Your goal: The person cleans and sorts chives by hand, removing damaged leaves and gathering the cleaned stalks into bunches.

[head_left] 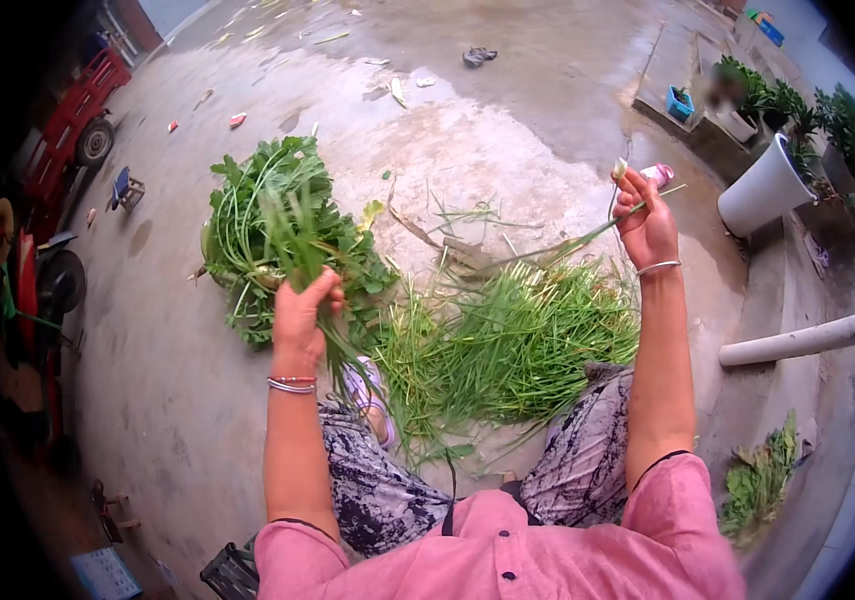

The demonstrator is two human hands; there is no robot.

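Note:
My left hand [304,318] is closed round a bunch of long green stalks [293,235], whose upper ends are blurred. Behind that bunch lies a heap of leafy greens [263,180] on the concrete floor. Raised at the right, my right hand [645,222] pinches a few thin green stalks [598,232] that trail down to the left; a small pale piece [620,170] shows at its fingertips. Between my knees and just beyond them spreads a big pile of thin green stalks [528,340].
Flower pots, a tall white planter [766,188] and a blue pot [680,103] stand at the right, above a white pipe [793,342]. Wilted leaves [760,485] lie lower right. At the left are a red cart [73,115] and a small stool [127,189].

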